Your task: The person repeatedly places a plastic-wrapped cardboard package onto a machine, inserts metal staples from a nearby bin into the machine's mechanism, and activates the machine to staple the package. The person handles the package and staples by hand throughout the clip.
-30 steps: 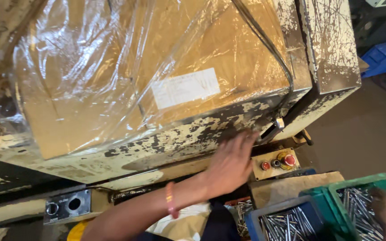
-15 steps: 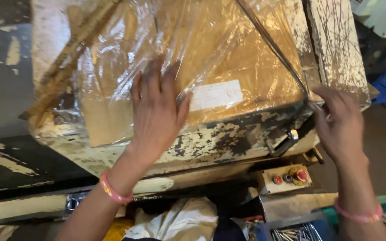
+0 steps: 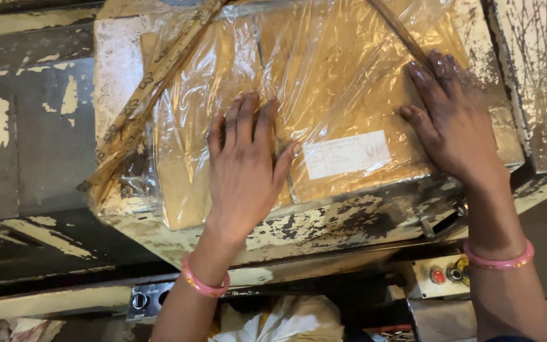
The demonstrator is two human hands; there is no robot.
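Since the prior frame, the right hand [image 3: 456,130] had slid inward onto the plastic-wrapped brown sheets [image 3: 324,95]; the left hand [image 3: 245,166] shifted little. Both lay open, palms flat, gripping nothing. Sheets sat atop the chipped cream machine [image 3: 324,221], prob. being smoothed down.

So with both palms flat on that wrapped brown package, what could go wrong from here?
1. The clear plastic film is loose and wrinkled under the left hand and right hand; pressing or sliding could tear it or shift the white label.
2. The package sits on a worn machine surface with flaking paint, whose front edge lies close under both wrists; it might scrape skin or snag the pink bangles.
3. The control buttons sit just below the right forearm and could be bumped.
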